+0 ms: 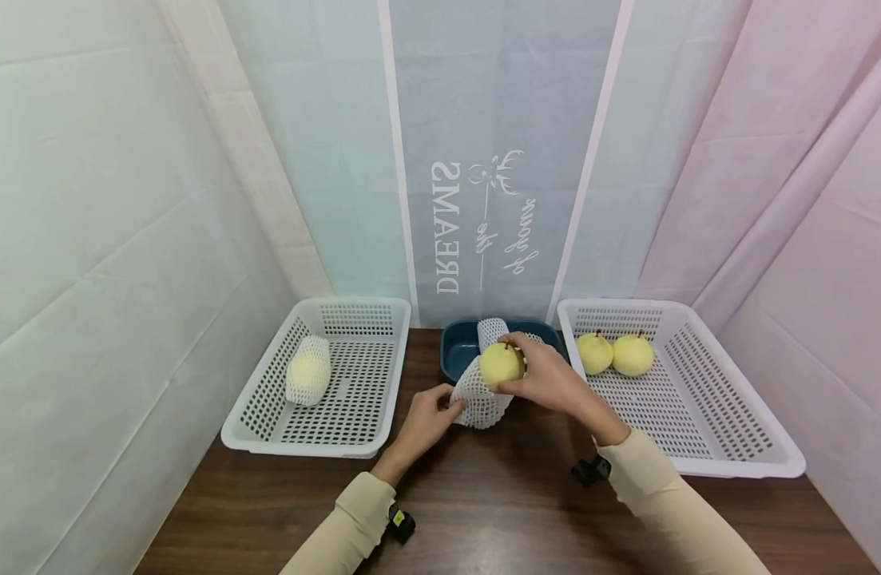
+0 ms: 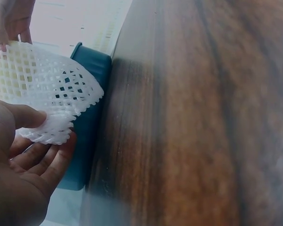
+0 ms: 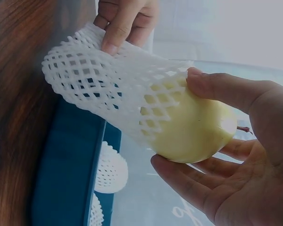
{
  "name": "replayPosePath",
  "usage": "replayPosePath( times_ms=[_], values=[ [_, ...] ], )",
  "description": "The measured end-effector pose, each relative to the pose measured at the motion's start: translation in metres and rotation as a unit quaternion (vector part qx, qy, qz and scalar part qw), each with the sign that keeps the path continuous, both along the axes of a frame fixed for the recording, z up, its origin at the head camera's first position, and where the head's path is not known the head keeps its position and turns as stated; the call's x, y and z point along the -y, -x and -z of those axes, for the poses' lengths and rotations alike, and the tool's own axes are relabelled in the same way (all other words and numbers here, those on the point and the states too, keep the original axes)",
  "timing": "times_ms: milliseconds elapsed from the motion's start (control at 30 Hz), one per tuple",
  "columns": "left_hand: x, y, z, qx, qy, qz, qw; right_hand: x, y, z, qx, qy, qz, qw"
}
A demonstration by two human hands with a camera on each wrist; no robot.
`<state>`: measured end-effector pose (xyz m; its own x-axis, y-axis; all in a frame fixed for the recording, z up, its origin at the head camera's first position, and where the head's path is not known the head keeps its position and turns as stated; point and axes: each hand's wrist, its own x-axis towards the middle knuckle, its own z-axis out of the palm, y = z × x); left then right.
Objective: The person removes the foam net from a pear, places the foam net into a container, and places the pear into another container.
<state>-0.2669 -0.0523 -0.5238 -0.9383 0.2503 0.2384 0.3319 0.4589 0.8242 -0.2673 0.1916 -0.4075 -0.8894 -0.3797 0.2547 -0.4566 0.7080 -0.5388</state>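
My right hand (image 1: 548,379) holds a pale yellow pear (image 1: 501,364) by its stem end, thumb and fingers around its sides. The pear's lower part sits inside a white foam net sleeve (image 3: 85,75), while its stem half (image 3: 207,125) is bare. Between thumb and fingers, my left hand (image 2: 26,160) pinches the sleeve's edge, and the net stretches from there to the pear. Both hands are just in front of a dark blue tub (image 1: 458,351), in which further foam nets (image 3: 111,172) lie.
At the left, a white basket (image 1: 393,391) holds one net-covered pear (image 1: 309,371). A second white basket (image 1: 735,399) at the right holds two bare pears (image 1: 632,355). All stand on a dark wooden table (image 1: 483,495), with a printed curtain (image 1: 498,96) behind.
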Motion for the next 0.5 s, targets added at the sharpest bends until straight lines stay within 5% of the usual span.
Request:
replayPosePath(
  times_ms=[500],
  values=[
    [-0.0005,0.0016,0.0007,-0.015,-0.013,-0.025,0.9995,-0.0091,0.0084,-0.0080,-0.030,0.004,0.013,0.9995]
  ],
)
